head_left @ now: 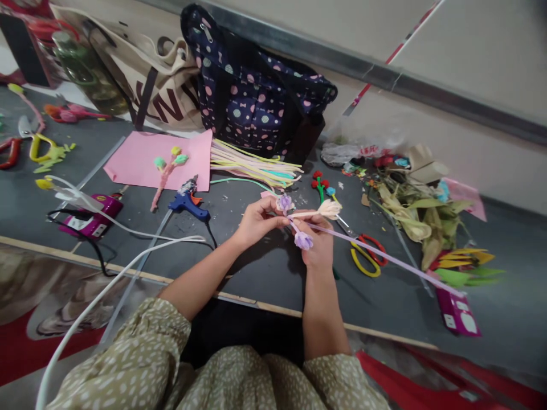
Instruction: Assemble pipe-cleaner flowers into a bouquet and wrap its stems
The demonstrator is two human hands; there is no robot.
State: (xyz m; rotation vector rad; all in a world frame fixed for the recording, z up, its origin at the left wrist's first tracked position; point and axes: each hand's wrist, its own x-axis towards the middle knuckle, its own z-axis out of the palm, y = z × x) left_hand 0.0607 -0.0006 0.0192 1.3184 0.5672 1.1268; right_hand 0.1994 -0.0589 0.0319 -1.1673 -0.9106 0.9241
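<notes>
Both hands meet over the grey table around a small bunch of pipe cleaner flowers. My left hand is closed, with thumb and fingers pinching near the purple flower. My right hand is closed round the stems from the other side. A second purple flower hangs below the fingers, and a cream flower points right. From the bunch a long lilac pipe cleaner stretches to the lower right. Just right of my right hand lie scissors with red and yellow handles.
A blue glue gun lies on the left, near a pink sheet and a pile of pipe cleaners. White cable crosses the left side. Dried husks sit at right. Bags stand behind.
</notes>
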